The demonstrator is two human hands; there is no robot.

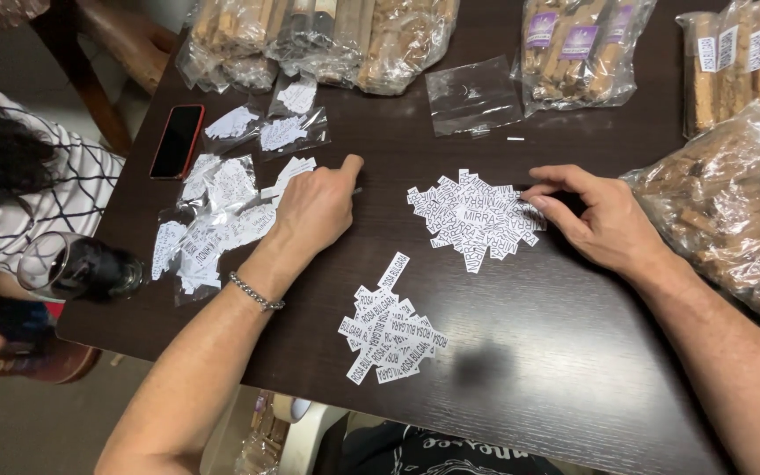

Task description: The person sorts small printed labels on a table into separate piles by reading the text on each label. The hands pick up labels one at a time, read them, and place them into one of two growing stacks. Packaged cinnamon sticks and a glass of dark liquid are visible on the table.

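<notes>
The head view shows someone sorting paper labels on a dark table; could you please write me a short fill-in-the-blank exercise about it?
1. The right hand touches the upper pile of paper labels with its ____.
2. The left hand wears a ____ on its wrist.
3. The phone has a ____ case.
4. The table is ____ in colour.

Missing words: fingertips; bracelet; red; dark

A dark wooden table (573,352) holds a red-cased phone (177,141), a glass of dark drink (76,266), an empty clear bag (472,95), and bagged brown sticks (318,35).
</notes>
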